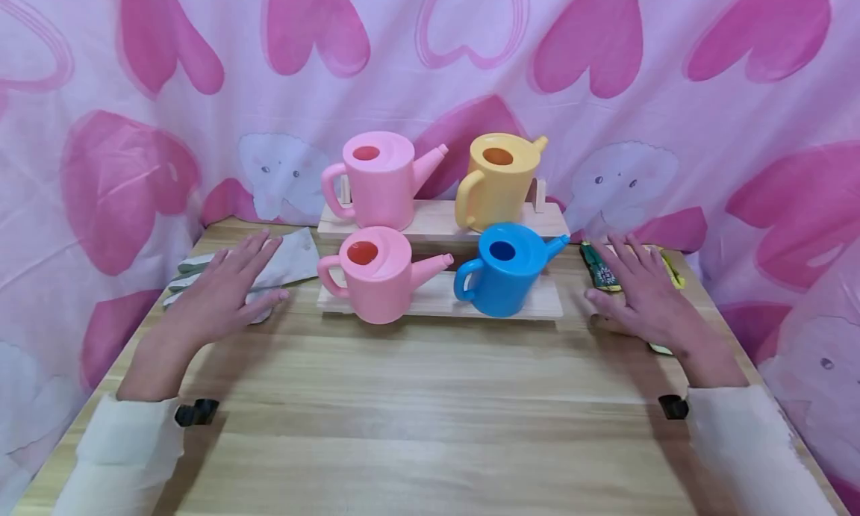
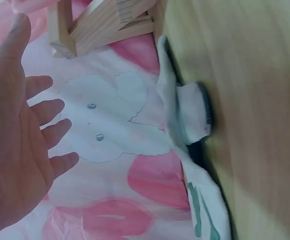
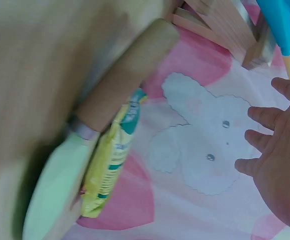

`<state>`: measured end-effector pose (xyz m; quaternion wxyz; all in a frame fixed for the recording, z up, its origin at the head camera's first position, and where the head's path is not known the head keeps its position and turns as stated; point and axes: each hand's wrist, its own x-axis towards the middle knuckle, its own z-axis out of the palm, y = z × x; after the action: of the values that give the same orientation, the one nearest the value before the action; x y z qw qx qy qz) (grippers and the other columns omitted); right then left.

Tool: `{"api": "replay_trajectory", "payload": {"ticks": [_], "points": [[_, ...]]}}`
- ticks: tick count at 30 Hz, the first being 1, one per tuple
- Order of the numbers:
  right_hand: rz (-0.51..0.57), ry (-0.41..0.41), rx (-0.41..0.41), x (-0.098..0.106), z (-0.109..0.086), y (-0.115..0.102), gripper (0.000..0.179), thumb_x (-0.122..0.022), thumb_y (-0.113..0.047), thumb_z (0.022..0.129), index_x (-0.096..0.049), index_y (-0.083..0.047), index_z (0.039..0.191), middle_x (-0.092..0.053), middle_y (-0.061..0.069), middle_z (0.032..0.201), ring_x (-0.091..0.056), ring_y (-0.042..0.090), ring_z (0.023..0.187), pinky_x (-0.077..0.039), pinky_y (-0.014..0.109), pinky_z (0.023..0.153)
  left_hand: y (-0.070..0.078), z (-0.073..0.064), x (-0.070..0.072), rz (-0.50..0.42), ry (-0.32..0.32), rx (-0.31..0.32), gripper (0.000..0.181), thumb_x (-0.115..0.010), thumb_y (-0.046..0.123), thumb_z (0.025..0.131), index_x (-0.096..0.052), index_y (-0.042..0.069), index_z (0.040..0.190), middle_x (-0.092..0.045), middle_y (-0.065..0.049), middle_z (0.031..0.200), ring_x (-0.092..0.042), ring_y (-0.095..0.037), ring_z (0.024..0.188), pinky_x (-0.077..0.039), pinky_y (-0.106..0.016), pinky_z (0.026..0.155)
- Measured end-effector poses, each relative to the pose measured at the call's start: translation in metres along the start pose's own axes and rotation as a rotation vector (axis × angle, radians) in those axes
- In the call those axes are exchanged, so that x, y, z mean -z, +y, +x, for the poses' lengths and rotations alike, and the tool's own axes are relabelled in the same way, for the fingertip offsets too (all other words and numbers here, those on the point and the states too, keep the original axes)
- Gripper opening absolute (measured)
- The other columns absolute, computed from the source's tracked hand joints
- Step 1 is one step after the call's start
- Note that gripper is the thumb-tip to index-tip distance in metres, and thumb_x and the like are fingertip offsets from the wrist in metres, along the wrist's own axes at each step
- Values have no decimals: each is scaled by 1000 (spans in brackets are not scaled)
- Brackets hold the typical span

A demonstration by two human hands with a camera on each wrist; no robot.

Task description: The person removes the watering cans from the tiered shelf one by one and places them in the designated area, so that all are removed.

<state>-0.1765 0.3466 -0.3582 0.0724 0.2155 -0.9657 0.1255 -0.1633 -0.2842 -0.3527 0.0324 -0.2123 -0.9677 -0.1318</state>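
My left hand (image 1: 231,288) hovers palm down, fingers spread, over white work gloves (image 1: 295,258) with green trim on the left of the table. In the left wrist view those gloves (image 2: 190,115) lie below the hand, apart from it. On the right, my other hand (image 1: 645,299) is likewise spread and holds nothing. Beneath it are a yellow-and-green packet (image 3: 110,160) and a small garden tool (image 3: 130,75) with a thick wooden handle and pale green blade. Between the hands stand a pink watering can (image 1: 379,180), a yellow one (image 1: 504,180), another pink one (image 1: 376,277) and a blue one (image 1: 507,273).
A two-step wooden rack (image 1: 430,221) bears the watering cans, two per step, spouts pointing right. It stands at the back of the wood-grain table (image 1: 430,411). A pink curtain (image 1: 396,90) with hearts and rabbit faces hangs behind and along both sides.
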Motion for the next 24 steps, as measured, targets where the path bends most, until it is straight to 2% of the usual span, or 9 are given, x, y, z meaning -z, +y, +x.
{"api": "replay_trajectory", "payload": {"ticks": [3, 6, 10, 14, 18, 21, 24], "points": [[38, 28, 27, 8, 8, 1, 74, -56, -40, 105, -22, -14, 165, -14, 18, 169, -4, 42, 154, 1, 65, 120, 3, 3, 7, -7, 42, -4, 87, -63, 47, 101, -16, 12, 166, -17, -21, 168, -16, -42, 153, -12, -63, 120], [95, 44, 40, 15, 16, 3, 67, -52, -34, 108, -23, -14, 165, -19, 20, 168, -7, 44, 154, -5, 67, 119, 7, 7, 11, -47, 110, -20, 83, -65, 40, 101, -19, 16, 166, -27, -18, 165, -27, -41, 150, -26, -64, 116], [156, 16, 33, 20, 27, 4, 61, -46, -33, 111, -22, -22, 166, -26, 19, 165, -15, 44, 152, -18, 73, 113, 18, 10, 15, -144, 173, -7, 77, -67, 35, 101, -26, 17, 164, -49, -19, 151, -44, -42, 139, -39, -67, 105], [229, -19, 21, 22, 40, 7, 57, -42, -33, 112, -24, -21, 165, -28, 19, 164, -22, 45, 150, -23, 74, 111, 29, 21, 18, -209, 221, 6, 73, -67, 34, 101, -31, 17, 162, -57, -19, 141, -52, -42, 131, -49, -67, 94], [297, -43, 5, 24, 53, 9, 55, -38, -31, 113, -26, -13, 164, -26, 21, 165, -22, 46, 150, -21, 70, 115, 34, 37, 21, -273, 279, 9, 70, -68, 30, 101, -35, 16, 160, -58, -20, 140, -55, -41, 127, -52, -63, 92], [332, -43, -24, 22, 61, 10, 54, -37, -32, 114, -28, -11, 163, -28, 20, 165, -24, 46, 150, -22, 69, 115, 35, 49, 19, -382, 313, 16, 64, -67, 27, 101, -39, 14, 158, -59, -18, 138, -57, -38, 124, -50, -62, 98], [379, -15, -70, 18, 65, 11, 54, -39, -35, 113, -32, -16, 162, -33, 18, 163, -29, 45, 147, -27, 71, 112, 34, 61, 14, -501, 340, 33, 58, -65, 27, 103, -43, 14, 155, -59, -14, 138, -57, -34, 125, -48, -60, 101]]}}
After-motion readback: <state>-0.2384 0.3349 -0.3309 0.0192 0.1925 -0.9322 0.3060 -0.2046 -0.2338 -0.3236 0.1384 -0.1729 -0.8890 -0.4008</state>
